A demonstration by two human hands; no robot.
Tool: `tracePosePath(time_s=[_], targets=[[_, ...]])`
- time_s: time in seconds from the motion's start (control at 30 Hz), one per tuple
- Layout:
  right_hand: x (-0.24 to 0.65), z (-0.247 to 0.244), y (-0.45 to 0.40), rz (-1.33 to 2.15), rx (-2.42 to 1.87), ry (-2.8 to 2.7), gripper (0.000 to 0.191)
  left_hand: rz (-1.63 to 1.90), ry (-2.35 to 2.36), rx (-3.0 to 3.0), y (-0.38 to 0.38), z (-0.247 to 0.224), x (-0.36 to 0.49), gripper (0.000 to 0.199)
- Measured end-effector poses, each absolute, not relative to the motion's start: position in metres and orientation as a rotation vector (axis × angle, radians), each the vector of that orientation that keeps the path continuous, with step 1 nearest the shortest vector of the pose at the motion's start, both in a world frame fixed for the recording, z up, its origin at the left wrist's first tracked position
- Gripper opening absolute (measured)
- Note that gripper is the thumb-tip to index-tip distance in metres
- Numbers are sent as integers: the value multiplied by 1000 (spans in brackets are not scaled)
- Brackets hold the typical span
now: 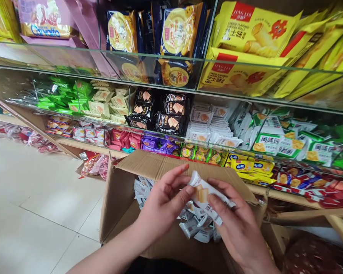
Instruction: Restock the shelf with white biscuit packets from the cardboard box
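Over an open cardboard box (177,165), a small white snack packet (201,193) with a picture of wafer-like pieces is held up in both hands. My left hand (162,199) pinches the packet's left edge with its thumb, the index finger stretched out behind. My right hand (237,217) grips the packet's lower right part, thumb on the front and fingers behind. Below them lie several similar wrapped packets (191,226) inside the box, partly hidden by my hands and forearms.
Glass-fronted shelves hold yellow chicken roll bags (251,32), black packets (170,121), white packets (201,129) and green-and-white packets (288,144). A smaller box of pinkish packages (98,165) sits left of the cardboard box. Pale tiled floor (45,201) lies at left.
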State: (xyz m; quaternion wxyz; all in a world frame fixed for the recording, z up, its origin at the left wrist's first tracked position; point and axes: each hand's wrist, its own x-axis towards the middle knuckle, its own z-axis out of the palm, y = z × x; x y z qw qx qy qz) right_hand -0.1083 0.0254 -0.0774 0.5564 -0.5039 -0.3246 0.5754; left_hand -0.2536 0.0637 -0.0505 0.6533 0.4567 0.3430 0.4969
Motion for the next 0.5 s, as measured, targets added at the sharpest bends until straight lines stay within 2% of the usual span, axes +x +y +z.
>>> tracePosePath(time_s=[0.07, 0.17, 0.27, 0.4, 0.5], targets=[[-104, -75, 27, 1403, -1195, -842, 38, 1057, 792, 934, 71, -52, -256, 33], [-90, -69, 36, 1389, -1263, -1070, 31, 1112, 855, 933, 75, -51, -262, 28], [-62, -59, 67, 1140, -1389, -1168, 32, 1188, 897, 988, 69, -57, -273, 26], [-31, -32, 117, 835, -1430, -1182, 39, 1089, 927, 1034, 57, -78, -287, 20], [-41, -13, 125, 925, -1394, -1351, 39, 1138, 924, 1106, 53, -83, -293, 33]])
